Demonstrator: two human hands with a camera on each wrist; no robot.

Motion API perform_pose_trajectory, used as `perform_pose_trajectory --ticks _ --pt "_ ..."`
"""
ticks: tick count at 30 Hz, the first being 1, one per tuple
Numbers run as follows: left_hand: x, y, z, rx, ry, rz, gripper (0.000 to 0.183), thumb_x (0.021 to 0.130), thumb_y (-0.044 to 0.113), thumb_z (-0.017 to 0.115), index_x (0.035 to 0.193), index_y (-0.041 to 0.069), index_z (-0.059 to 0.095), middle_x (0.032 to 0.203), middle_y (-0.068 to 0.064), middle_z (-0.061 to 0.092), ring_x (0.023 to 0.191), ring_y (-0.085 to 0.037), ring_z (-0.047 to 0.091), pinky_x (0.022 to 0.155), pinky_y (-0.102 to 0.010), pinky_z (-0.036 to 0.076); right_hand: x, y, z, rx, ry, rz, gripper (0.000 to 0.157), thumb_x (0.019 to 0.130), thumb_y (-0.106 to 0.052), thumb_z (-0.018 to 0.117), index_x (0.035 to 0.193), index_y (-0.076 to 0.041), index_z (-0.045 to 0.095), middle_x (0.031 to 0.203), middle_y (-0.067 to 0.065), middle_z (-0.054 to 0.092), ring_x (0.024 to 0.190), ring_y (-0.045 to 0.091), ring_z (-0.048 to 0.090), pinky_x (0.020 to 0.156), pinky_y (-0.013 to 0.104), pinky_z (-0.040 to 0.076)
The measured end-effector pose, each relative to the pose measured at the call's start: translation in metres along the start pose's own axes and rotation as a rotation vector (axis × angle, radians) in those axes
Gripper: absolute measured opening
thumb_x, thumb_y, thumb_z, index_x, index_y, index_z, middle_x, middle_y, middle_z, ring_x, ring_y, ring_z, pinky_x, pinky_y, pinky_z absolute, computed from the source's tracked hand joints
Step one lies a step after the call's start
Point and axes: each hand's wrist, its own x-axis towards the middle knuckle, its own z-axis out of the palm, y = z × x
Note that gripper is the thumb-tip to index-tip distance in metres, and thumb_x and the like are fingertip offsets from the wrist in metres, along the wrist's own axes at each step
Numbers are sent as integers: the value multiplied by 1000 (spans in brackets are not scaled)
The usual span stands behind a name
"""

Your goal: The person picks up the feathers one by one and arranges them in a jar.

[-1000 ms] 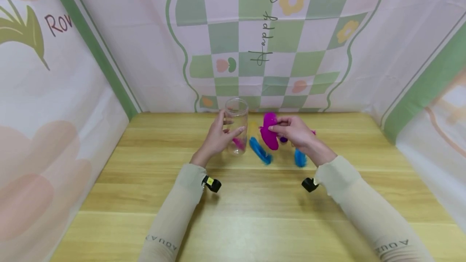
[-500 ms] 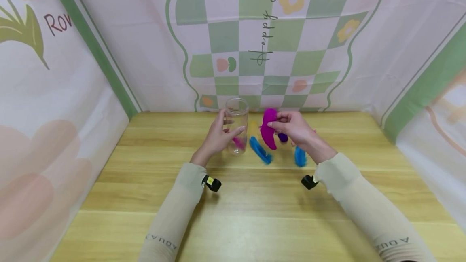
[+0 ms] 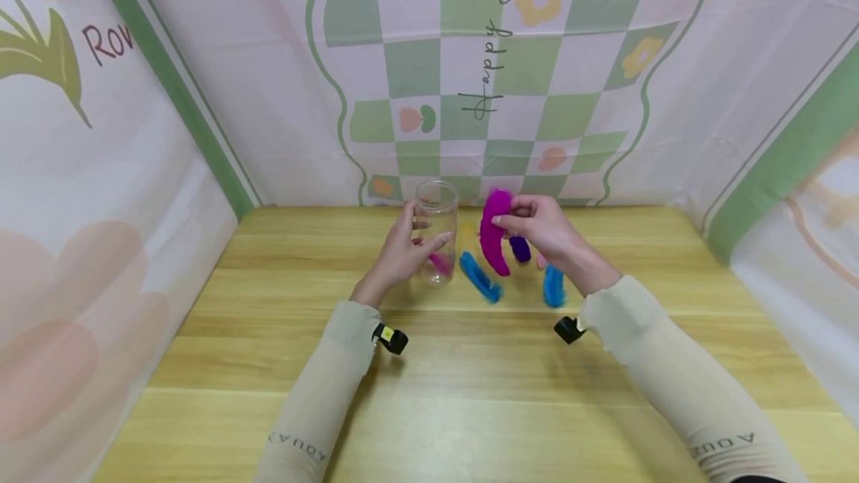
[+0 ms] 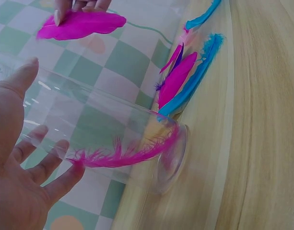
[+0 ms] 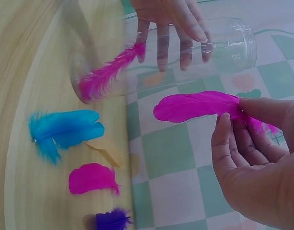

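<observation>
A clear jar (image 3: 438,237) stands upright on the table, its mouth uncovered. My left hand (image 3: 397,250) holds it from the left, thumb on the near side and fingers behind. Inside the jar lies a magenta feather (image 4: 132,155), leaning from the base up the wall. My right hand (image 3: 545,233) pinches another magenta feather (image 5: 199,106) by its fluffy end between thumb and fingers. That feather hangs in the air to the right of the jar, below rim height at its lower tip. In the left wrist view it shows at the top, apart from the jar.
Loose feathers lie on the wooden table (image 3: 429,408) right of the jar: a blue feather (image 5: 67,130), a yellow feather (image 5: 107,152), a magenta feather (image 5: 93,179), a purple feather (image 3: 520,249) and a second blue feather (image 3: 553,286). A patterned cloth (image 3: 416,65) rises behind the table.
My right hand has risen slightly with the magenta feather, uncovering more of the purple feather below. The left hand and the jar have stayed put.
</observation>
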Motion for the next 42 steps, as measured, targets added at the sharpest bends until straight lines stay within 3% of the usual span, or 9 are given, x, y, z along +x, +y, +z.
perform_pose_trajectory --ticks 5,11,18,22,28,32,34,37,42 --pt "-1 0 0 8 -7 -15 56 92 43 76 130 19 43 140 -10 53 126 -30 55 99 -48 53 1 -1 1 11 2 -3 23 99 -13 69 110 7 61 91 3 74 83 21 72 79 26 58" --pt "-2 -1 1 9 -5 -23 57 92 44 76 130 19 42 139 -3 52 125 -21 54 100 -47 53 2 -5 0 18 -8 -8 24 99 -13 69 110 7 60 91 3 74 84 18 72 84 28 58" --pt "-1 -1 1 11 -8 -19 57 93 45 76 131 19 41 142 -10 51 126 -24 54 100 -48 53 2 -13 0 15 -11 -13 27 99 -13 69 114 8 61 97 7 74 89 20 73 85 27 58" --pt "-2 0 0 8 -9 -16 56 93 45 75 128 19 41 140 -6 51 128 -29 54 100 -48 53 2 -15 -1 17 -7 -17 28 99 -14 69 114 8 60 95 5 74 92 23 73 86 26 57" --pt "-2 0 0 11 -7 -17 55 92 45 76 127 19 41 139 -2 51 127 -26 55 99 -46 53 2 -20 -1 9 0 9 29 98 -21 72 115 2 64 89 -5 73 83 12 68 70 25 50" --pt "-1 0 0 7 -5 -11 54 93 44 76 126 18 41 140 -3 51 128 -29 55 99 -47 53 3 -27 -1 31 14 35 28 97 -26 73 115 -5 67 93 -6 75 88 11 71 61 26 43" --pt "-1 0 0 5 -6 -9 54 93 44 75 126 18 41 140 -3 50 128 -31 54 99 -47 53 3 -30 -1 40 17 34 28 97 -26 73 114 -5 67 95 -5 76 92 13 71 65 27 46" --pt "-1 -1 0 4 -7 -8 54 93 43 76 126 18 41 140 -3 50 129 -33 54 99 -47 53 4 -35 -1 43 18 15 26 97 -24 73 113 -4 66 96 -2 75 94 17 71 81 31 52" --pt "-1 -2 0 1 -11 -6 56 93 43 76 128 17 41 140 -5 50 131 -38 53 99 -48 53 6 -40 -1 53 14 -17 28 98 -19 72 117 0 66 98 1 75 93 18 72 102 39 48"
